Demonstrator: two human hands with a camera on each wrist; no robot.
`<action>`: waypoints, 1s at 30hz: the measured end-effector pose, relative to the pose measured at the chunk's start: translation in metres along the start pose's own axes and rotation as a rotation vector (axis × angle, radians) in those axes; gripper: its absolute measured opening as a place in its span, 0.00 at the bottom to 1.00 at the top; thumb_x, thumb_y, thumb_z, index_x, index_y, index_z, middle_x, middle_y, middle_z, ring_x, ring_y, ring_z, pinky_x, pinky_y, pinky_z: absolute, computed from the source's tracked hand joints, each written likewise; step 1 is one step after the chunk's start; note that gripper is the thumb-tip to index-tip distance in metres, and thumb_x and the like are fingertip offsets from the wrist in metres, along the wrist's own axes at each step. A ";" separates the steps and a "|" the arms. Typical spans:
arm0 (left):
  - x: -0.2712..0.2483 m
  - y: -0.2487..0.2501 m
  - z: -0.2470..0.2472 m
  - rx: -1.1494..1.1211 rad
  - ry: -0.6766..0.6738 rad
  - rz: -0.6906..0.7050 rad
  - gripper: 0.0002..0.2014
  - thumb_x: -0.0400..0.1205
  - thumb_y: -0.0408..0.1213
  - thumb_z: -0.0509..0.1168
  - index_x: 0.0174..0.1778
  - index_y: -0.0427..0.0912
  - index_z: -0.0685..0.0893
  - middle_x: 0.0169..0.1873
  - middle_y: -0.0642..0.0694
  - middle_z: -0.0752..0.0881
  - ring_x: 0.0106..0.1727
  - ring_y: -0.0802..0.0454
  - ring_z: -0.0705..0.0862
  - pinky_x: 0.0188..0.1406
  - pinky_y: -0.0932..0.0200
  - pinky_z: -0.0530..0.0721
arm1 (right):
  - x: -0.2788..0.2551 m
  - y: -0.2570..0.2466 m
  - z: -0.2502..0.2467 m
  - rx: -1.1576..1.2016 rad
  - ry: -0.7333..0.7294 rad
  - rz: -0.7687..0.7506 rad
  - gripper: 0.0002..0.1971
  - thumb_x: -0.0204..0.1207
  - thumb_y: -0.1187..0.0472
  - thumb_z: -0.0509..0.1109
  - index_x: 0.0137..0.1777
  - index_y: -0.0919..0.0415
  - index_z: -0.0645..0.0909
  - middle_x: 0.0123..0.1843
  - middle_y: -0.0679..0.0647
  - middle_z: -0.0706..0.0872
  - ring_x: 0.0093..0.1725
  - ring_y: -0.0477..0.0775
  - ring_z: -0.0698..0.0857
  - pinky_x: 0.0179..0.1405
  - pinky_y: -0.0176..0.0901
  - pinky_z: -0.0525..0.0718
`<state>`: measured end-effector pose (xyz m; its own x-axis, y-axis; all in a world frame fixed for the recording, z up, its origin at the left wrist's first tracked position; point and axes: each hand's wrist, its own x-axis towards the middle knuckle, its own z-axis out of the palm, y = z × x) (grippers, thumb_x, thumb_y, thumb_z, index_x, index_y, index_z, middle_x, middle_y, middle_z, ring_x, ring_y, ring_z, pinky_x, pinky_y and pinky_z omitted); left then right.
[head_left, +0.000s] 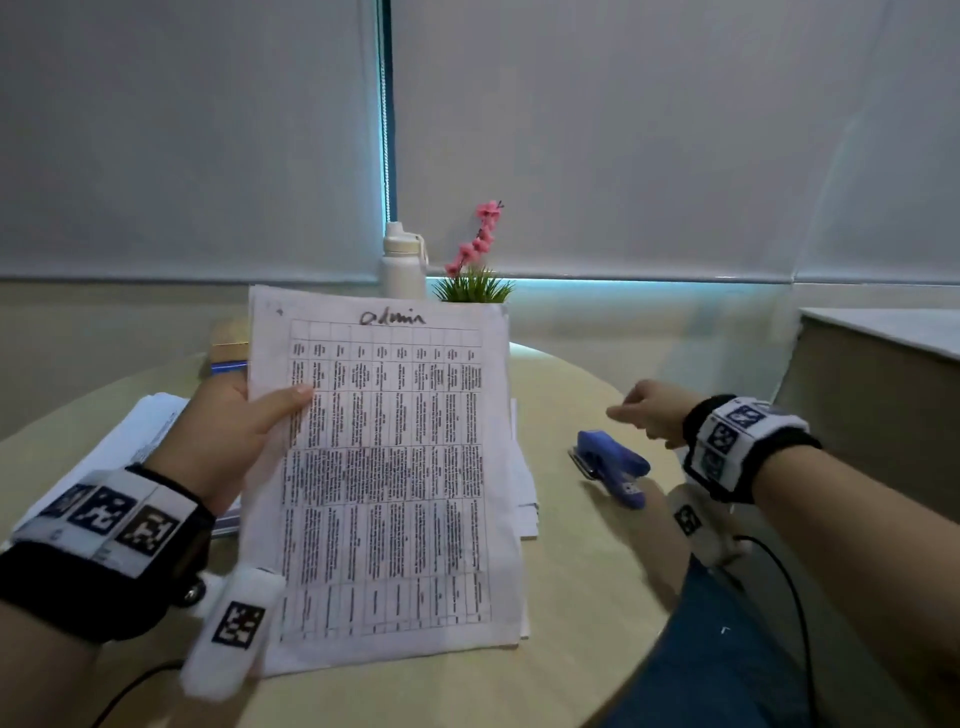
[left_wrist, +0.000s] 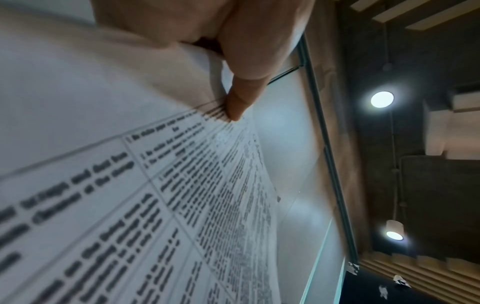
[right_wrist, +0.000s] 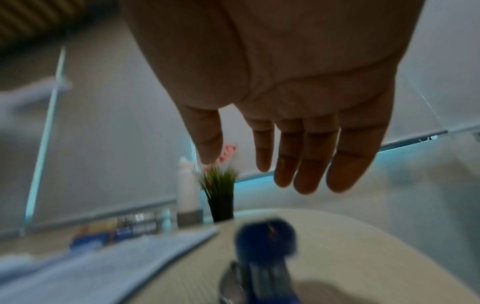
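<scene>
Light, floppy papers (head_left: 395, 493), I reckon: my left hand (head_left: 234, 426) pinches their left edge; my right hand (head_left: 649, 410), loose and empty, hovers over the stapler (head_left: 615, 467) beside them.

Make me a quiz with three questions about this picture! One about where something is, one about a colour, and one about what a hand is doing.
1. Where is the stapler?
A) on the table
B) inside the bottle
C) on the floor

2. What colour are the flowers?
A) yellow
B) pink
C) white

3. What is the left hand doing?
A) hanging empty
B) pressing the stapler
C) holding the papers

Answers:
1. A, as the stapler lies on the round tabletop.
2. B, as pink blooms stand above the green grass.
3. C, as the hand grips the papers at their left edge and lifts them.
</scene>
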<state>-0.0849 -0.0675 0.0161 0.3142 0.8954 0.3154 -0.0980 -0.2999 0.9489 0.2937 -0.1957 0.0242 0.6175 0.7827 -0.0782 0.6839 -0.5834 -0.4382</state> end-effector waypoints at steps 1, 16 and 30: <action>0.001 -0.002 -0.003 0.016 0.008 -0.009 0.08 0.81 0.29 0.64 0.49 0.42 0.88 0.44 0.46 0.92 0.44 0.49 0.91 0.47 0.50 0.83 | 0.008 0.001 0.008 -0.112 -0.057 0.030 0.19 0.79 0.45 0.63 0.45 0.64 0.77 0.42 0.59 0.82 0.42 0.58 0.82 0.40 0.45 0.79; -0.009 0.009 0.013 0.096 -0.038 0.020 0.06 0.80 0.27 0.65 0.44 0.37 0.87 0.34 0.49 0.92 0.34 0.59 0.90 0.39 0.60 0.87 | 0.003 -0.009 0.001 0.660 0.206 -0.142 0.07 0.68 0.64 0.70 0.43 0.66 0.78 0.31 0.60 0.81 0.32 0.57 0.81 0.33 0.40 0.76; -0.029 0.038 0.082 0.184 -0.317 0.149 0.11 0.79 0.32 0.68 0.45 0.24 0.85 0.37 0.37 0.86 0.37 0.48 0.83 0.41 0.53 0.80 | -0.120 -0.168 -0.049 1.380 0.512 -0.697 0.08 0.75 0.52 0.70 0.39 0.55 0.78 0.31 0.45 0.81 0.32 0.42 0.84 0.30 0.31 0.79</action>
<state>-0.0206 -0.1316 0.0423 0.5879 0.7006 0.4044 -0.0027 -0.4982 0.8670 0.1236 -0.2025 0.1512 0.6050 0.4827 0.6332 0.1961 0.6805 -0.7060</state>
